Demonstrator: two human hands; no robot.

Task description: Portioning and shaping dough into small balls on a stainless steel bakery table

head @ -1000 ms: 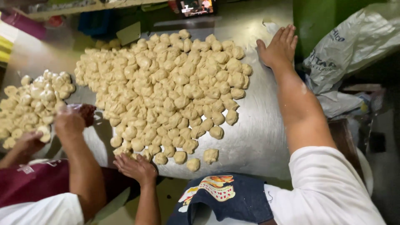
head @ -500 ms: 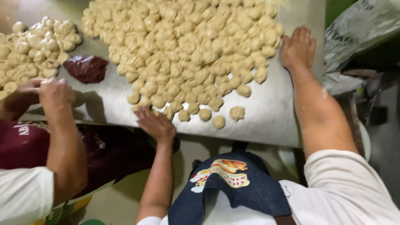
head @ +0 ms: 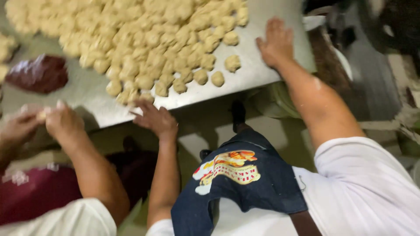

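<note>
Now | dough balls (head: 144,39): pale, lumpy, heaped | left hand (head: 155,119) touching edge

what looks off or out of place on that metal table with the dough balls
Nothing looks spilled or damaged. The dough balls lie heaped on the metal table, a few loose ones close to its near edge by the left hand. The right hand rests flat near the corner. A dark red lump sits apart.
</note>
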